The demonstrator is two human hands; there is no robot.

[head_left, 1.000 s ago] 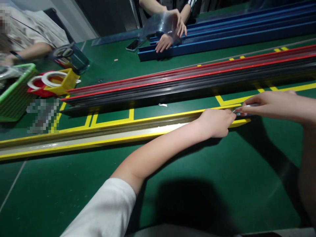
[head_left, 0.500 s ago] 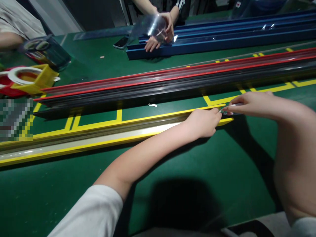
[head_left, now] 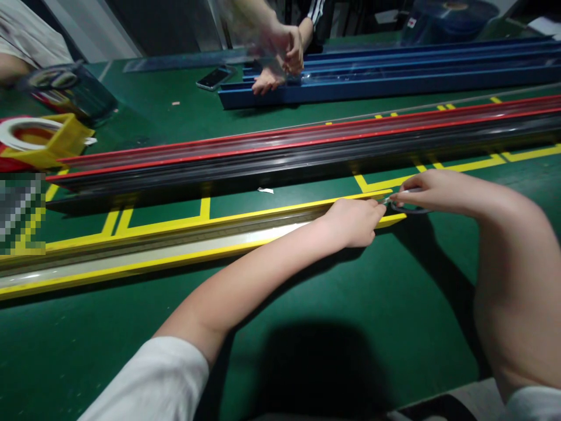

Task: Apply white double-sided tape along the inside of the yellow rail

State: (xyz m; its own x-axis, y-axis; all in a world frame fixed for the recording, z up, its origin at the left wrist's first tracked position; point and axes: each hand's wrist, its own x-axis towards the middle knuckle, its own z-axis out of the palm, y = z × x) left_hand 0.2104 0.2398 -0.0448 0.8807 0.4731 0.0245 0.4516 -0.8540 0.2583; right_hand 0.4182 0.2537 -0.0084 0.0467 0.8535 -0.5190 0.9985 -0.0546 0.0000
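Note:
A long yellow-edged channel (head_left: 144, 263) with a pale, shiny inside lies along the table in front of me. My left hand (head_left: 350, 222) is closed over it near its right end, fingers curled down at the channel's walls; its fingertips are partly hidden. Just beyond that end, my right hand (head_left: 416, 190) grips scissors (head_left: 411, 209), with a dark finger loop showing below the fingers. Their metal tips point left, close to my left fingertips. Whether the blades are apart or touching something is too small to make out.
Behind lie a red-edged channel (head_left: 245, 146) and a black channel (head_left: 272, 166). Across the table, a co-worker's hands (head_left: 280, 67) handle clear film over blue channels (head_left: 350, 88). A phone (head_left: 214, 78), a yellow tape dispenser (head_left: 65, 137) and a clear roll (head_left: 447, 23) sit around. Yellow tape lines mark the green table.
The view has shifted slightly. The scissors' dark loop now shows more clearly below my right hand. My left hand keeps its place on the channel. The co-worker's hands and film have moved.

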